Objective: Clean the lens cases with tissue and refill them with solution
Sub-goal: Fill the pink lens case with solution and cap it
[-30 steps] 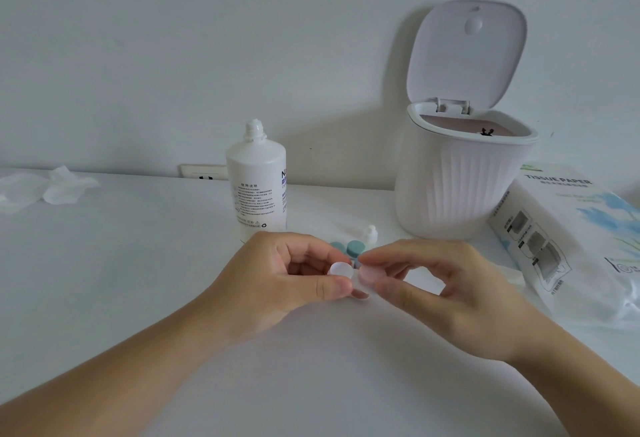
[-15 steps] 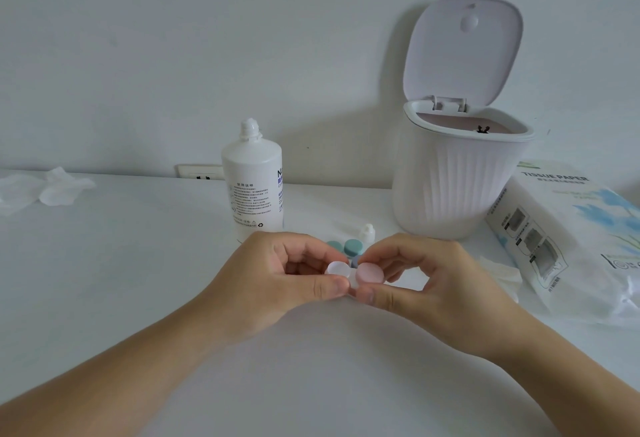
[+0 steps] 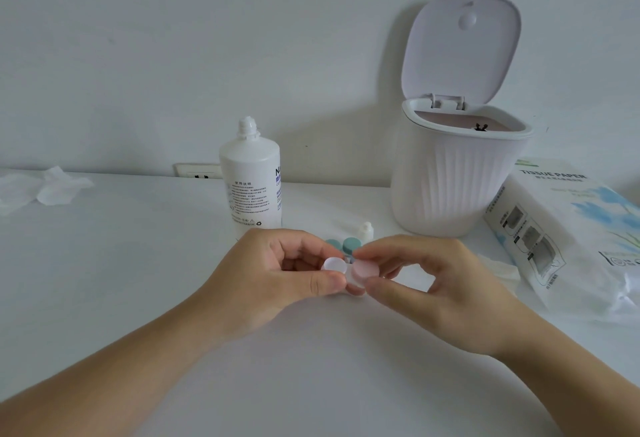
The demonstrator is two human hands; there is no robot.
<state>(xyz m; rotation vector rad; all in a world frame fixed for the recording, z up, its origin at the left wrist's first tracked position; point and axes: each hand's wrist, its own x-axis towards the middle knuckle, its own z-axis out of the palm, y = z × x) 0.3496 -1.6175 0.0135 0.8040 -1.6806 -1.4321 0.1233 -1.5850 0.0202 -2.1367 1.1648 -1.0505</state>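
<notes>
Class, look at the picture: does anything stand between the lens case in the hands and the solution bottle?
Nothing visible does. Both hands, left and right, pinch the lens case; the solution bottle stands just behind the left hand, over bare table.

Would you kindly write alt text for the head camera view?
Both hands, left hand and right hand, hold a small lens case above a white table. Behind stand a solution bottle and an open-lidded bin, beside a tissue pack.

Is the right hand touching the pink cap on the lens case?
Touching. Head view: right hand pinches the pink cap between thumb and fingers.
</notes>
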